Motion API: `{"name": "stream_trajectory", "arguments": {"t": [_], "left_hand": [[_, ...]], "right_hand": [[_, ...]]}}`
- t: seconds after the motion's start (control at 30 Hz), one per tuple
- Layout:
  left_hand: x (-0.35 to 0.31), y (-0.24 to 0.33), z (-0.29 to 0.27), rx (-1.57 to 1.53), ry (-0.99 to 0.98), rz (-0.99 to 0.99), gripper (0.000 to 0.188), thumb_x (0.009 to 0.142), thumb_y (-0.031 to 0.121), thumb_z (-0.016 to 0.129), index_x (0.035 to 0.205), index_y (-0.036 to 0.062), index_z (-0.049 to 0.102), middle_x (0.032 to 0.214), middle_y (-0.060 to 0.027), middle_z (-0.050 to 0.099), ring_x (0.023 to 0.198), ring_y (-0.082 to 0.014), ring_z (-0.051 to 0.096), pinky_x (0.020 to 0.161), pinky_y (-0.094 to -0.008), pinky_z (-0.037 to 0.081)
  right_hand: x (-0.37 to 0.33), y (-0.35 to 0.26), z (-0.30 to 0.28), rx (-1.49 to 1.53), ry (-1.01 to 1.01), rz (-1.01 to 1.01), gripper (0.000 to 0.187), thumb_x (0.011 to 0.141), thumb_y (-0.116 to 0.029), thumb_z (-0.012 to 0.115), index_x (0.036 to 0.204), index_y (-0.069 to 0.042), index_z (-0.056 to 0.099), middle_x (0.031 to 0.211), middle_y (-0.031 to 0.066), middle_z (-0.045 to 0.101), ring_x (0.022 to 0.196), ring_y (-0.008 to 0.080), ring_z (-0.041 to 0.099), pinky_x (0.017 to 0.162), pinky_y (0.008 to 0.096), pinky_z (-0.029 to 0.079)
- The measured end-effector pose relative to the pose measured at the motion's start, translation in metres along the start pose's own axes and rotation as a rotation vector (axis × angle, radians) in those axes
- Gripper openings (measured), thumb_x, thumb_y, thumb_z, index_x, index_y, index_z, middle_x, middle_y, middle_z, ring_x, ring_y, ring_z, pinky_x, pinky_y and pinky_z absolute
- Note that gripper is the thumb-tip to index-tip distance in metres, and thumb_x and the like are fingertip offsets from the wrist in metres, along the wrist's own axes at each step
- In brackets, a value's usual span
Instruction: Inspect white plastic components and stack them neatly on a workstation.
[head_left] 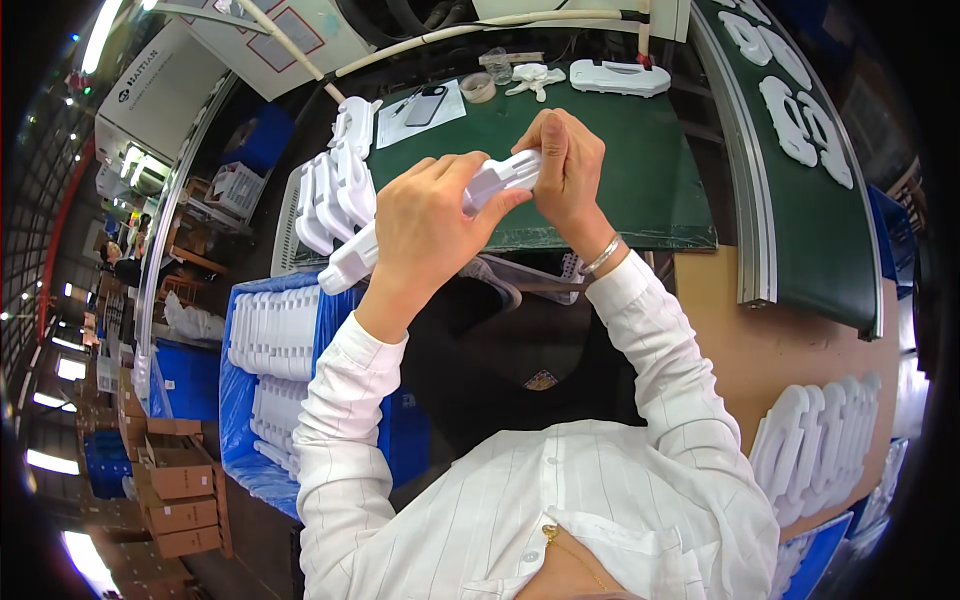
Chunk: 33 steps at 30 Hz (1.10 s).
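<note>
A long white moulded plastic part [349, 262] is held tilted above the front of a green-topped table [640, 190]. My left hand [425, 215] wraps around its middle, with the thumb stretched along it toward the right end. At that slotted right end my right hand [570, 165] grips, thumb up and fingers curled; a bracelet circles that wrist. The palms hide much of the part. Close to my left hand, several similar white parts [335, 195] stand in a row at the table's left edge. Another white part [620, 78] lies at the table's far edge.
At the left, a blue crate [240, 400] lined with plastic film holds rows of white parts. A conveyor [800, 200] with more parts runs along the right, beside a brown board [715, 290] bearing upright parts. Paper [395, 122], a phone [428, 105] and a tape roll [478, 88] lie on the table.
</note>
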<state>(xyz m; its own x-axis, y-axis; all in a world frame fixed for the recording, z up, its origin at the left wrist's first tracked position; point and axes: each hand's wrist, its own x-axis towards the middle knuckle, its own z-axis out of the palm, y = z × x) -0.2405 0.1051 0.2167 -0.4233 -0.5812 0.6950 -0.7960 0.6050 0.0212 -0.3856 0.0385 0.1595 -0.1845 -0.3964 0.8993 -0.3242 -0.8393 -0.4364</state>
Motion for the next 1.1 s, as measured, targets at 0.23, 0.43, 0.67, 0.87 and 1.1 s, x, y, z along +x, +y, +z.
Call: {"name": "stream_trajectory", "arguments": {"t": [0.23,0.43,0.67,0.87,1.1], "left_hand": [[-0.001,0.000,0.005,0.000,0.028,-0.101,0.037,0.079,0.038,0.071,0.087,0.0020,0.066,0.074,-0.0095,0.065,0.060,-0.0243,0.060,0.054,-0.0342,0.047],[0.001,-0.033,-0.001,-0.267,-0.038,-0.335,0.040,0.089,0.037,0.062,0.086,-0.0034,0.064,0.059,-0.0132,0.058,0.047,-0.0226,0.056,0.047,-0.0292,0.042],[-0.005,-0.037,0.010,-0.521,-0.053,-0.416,0.043,0.093,0.039,0.057,0.090,-0.0030,0.063,0.054,-0.0079,0.052,0.048,-0.0086,0.048,0.046,-0.0261,0.039],[-0.006,-0.039,0.007,-0.301,-0.035,-0.092,0.035,0.084,0.035,0.068,0.091,0.0005,0.062,0.071,-0.0120,0.062,0.054,-0.0268,0.058,0.051,-0.0310,0.045],[-0.003,-0.036,-0.002,-0.188,0.023,0.149,0.040,0.078,0.040,0.071,0.091,0.0025,0.063,0.073,-0.0082,0.063,0.056,-0.0235,0.057,0.049,-0.0304,0.044]], "right_hand": [[0.009,0.004,0.010,-0.010,-0.012,0.028,0.056,0.103,-0.028,0.030,0.059,-0.001,0.052,0.058,0.0084,0.054,0.047,0.0180,0.045,0.046,0.0306,0.034],[0.011,0.029,0.006,0.320,-0.028,0.388,0.082,0.096,-0.062,0.012,0.077,0.000,0.062,0.068,0.0042,0.061,0.063,0.0142,0.057,0.061,0.0256,0.045],[-0.011,0.024,-0.003,0.273,-0.140,0.536,0.051,0.101,-0.040,0.041,0.078,0.001,0.061,0.059,-0.0039,0.044,0.056,0.0037,0.037,0.048,0.0229,0.031],[-0.009,0.010,-0.015,0.444,-0.295,0.370,0.030,0.094,-0.029,0.056,0.095,0.000,0.062,0.081,0.0012,0.059,0.073,0.0073,0.053,0.063,0.0227,0.042],[0.000,-0.012,-0.035,0.423,-0.519,0.192,0.033,0.080,-0.012,0.073,0.106,0.000,0.058,0.096,0.0060,0.065,0.085,0.0128,0.061,0.076,0.0253,0.048]]}}
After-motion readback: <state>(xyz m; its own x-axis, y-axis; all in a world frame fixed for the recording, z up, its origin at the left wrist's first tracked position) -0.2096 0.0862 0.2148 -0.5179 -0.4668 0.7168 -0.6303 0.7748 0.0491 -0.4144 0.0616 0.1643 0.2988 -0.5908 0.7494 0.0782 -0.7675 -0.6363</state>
